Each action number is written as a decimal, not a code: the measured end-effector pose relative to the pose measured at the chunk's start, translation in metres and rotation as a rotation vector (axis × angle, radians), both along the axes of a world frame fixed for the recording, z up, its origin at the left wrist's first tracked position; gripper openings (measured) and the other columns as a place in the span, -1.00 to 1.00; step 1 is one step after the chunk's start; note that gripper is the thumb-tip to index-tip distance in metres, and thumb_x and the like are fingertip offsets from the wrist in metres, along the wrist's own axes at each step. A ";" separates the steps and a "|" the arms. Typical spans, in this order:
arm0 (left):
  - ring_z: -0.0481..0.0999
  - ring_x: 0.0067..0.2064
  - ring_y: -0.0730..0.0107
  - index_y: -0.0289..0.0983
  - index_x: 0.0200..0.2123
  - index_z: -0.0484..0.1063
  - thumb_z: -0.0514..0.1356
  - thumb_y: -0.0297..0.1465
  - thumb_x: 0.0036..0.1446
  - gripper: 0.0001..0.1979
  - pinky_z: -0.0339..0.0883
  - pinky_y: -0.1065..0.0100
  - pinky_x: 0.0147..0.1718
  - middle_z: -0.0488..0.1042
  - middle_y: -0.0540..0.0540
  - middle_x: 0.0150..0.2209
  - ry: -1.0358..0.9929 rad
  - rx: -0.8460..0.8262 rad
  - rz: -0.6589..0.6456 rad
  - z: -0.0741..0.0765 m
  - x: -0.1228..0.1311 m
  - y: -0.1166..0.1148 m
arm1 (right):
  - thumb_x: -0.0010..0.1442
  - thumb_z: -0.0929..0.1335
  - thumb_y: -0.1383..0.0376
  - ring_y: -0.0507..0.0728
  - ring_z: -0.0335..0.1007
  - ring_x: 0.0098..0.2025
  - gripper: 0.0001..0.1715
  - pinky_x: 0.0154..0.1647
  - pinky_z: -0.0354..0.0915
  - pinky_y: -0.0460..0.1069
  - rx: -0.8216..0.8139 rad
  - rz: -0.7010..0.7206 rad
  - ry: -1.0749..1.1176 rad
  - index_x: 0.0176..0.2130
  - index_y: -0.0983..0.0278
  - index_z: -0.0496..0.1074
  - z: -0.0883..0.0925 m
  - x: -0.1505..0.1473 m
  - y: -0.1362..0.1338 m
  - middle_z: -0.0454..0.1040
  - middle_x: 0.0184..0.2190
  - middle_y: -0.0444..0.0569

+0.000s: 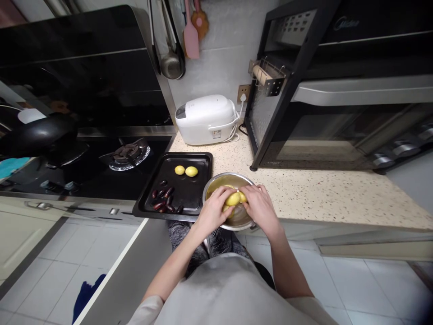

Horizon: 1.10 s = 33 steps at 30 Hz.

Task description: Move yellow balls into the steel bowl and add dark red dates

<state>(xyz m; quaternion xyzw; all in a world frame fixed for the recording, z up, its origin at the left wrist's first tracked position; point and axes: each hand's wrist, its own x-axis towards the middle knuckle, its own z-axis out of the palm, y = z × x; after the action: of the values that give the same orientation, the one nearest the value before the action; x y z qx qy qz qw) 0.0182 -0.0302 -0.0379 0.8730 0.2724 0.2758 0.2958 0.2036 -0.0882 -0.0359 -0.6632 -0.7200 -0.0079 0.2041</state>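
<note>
I view a speckled countertop (331, 189). At its left, near the gas burner (126, 152), lies a black baking tray (192, 194). Contents: two lemons (191, 171) toward the rear, end to end, long axes running left to right; dark red oblong fruits (169, 192) in a loose cluster at front left, axes in mixed directions.

Just right of the tray sits a round metal bowl (241, 219), opening upward, at the counter's front edge. Further yellow fruit (228, 210) shows inside it, partly covered by the hands.

My left hand (214, 206) and right hand (260, 204) enter over the bowl's opposite sides. The left fingers are clamped on one held lemon (233, 199), its long axis slanting slightly upward toward the right hand. The right fingers close around a second held lemon (242, 197); they cover much of it, so I cannot tell its axis.
</note>
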 end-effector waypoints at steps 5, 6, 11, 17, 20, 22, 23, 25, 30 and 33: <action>0.44 0.24 0.02 -0.17 0.28 0.36 0.24 -0.47 0.29 -0.50 0.37 -0.02 0.26 0.46 -0.20 0.20 0.051 0.035 0.006 -0.002 -0.001 0.000 | 0.25 0.26 0.57 0.32 0.47 -0.02 -0.62 0.00 0.24 0.16 0.082 -0.058 0.030 -0.03 0.27 0.46 -0.002 0.000 0.006 0.60 -0.04 0.13; 0.45 0.23 0.02 -0.17 0.28 0.36 0.25 -0.46 0.29 -0.50 0.38 -0.03 0.25 0.47 -0.20 0.20 0.058 0.037 0.005 -0.002 -0.001 0.000 | 0.25 0.26 0.57 0.32 0.46 -0.01 -0.62 0.00 0.25 0.16 0.093 -0.067 0.038 -0.03 0.27 0.46 -0.003 0.000 0.006 0.59 -0.01 0.14; 0.47 0.22 0.03 -0.20 0.22 0.40 0.27 -0.48 0.27 -0.55 0.38 0.00 0.25 0.49 -0.20 0.17 0.070 0.031 0.012 -0.002 0.000 0.000 | 0.22 0.25 0.58 0.34 0.43 0.02 -0.55 -0.01 0.29 0.17 0.117 -0.095 0.075 0.02 0.25 0.44 -0.008 -0.001 0.006 0.56 0.02 0.14; 0.43 0.23 0.03 -0.20 0.20 0.39 0.33 -0.43 0.25 -0.54 0.36 0.01 0.26 0.46 -0.21 0.19 0.028 0.062 0.038 -0.002 0.001 -0.001 | 0.26 0.26 0.54 0.36 0.40 -0.01 -0.65 0.00 0.32 0.19 0.130 -0.168 0.056 -0.02 0.24 0.41 -0.007 -0.004 0.003 0.51 -0.08 0.13; 0.42 0.22 0.03 -0.22 0.19 0.40 0.36 -0.35 0.25 -0.54 0.34 0.00 0.25 0.45 -0.22 0.20 0.046 0.097 0.035 0.000 0.004 0.002 | 0.26 0.26 0.53 0.36 0.40 -0.03 -0.68 -0.02 0.34 0.19 0.131 -0.175 0.066 -0.05 0.24 0.40 -0.006 -0.005 0.002 0.49 -0.10 0.12; 0.43 0.21 0.03 -0.21 0.13 0.45 0.36 -0.33 0.25 -0.61 0.36 0.01 0.22 0.49 -0.20 0.15 0.094 0.120 0.024 0.002 0.007 0.003 | 0.27 0.24 0.53 0.35 0.41 -0.05 -0.68 -0.03 0.36 0.20 0.122 -0.160 0.090 -0.06 0.24 0.40 -0.005 -0.004 0.003 0.49 -0.11 0.12; 0.44 0.20 0.02 -0.22 0.09 0.46 0.35 -0.33 0.26 -0.64 0.37 0.01 0.20 0.51 -0.19 0.11 0.124 0.132 0.021 0.003 0.009 0.003 | 0.27 0.24 0.53 0.35 0.41 -0.05 -0.68 -0.03 0.37 0.20 0.119 -0.149 0.105 -0.07 0.24 0.40 -0.005 -0.003 0.003 0.49 -0.11 0.12; 0.44 0.19 0.00 -0.22 0.05 0.48 0.35 -0.33 0.25 -0.68 0.38 0.00 0.16 0.54 -0.18 0.06 0.176 0.155 0.029 0.004 0.012 0.003 | 0.26 0.23 0.53 0.34 0.42 -0.04 -0.67 -0.01 0.38 0.21 0.118 -0.123 0.150 -0.08 0.23 0.41 -0.006 -0.002 0.004 0.49 -0.10 0.12; 0.43 0.19 0.00 -0.23 -0.02 0.50 0.24 -0.41 0.30 -0.80 0.40 -0.01 0.14 0.48 -0.20 0.12 0.238 0.203 0.129 0.002 0.015 -0.002 | 0.27 0.20 0.52 0.29 0.46 0.01 -0.61 0.06 0.41 0.20 0.135 -0.030 0.336 -0.03 0.20 0.42 -0.008 0.002 0.004 0.51 -0.06 0.08; 0.45 0.19 0.07 -0.23 0.01 0.47 0.15 -0.50 0.31 -0.76 0.41 0.02 0.17 0.44 -0.21 0.16 0.192 0.203 0.157 0.000 0.013 0.000 | 0.27 0.19 0.52 0.25 0.48 0.01 -0.59 0.06 0.43 0.17 0.122 0.032 0.426 -0.01 0.22 0.42 -0.011 0.002 0.005 0.51 -0.03 0.08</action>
<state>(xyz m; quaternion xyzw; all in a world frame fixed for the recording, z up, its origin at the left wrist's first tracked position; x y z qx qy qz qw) 0.0308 -0.0299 -0.0374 0.8968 0.3377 0.2394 0.1562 0.2055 -0.0836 -0.0466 -0.6247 -0.6693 0.0920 0.3915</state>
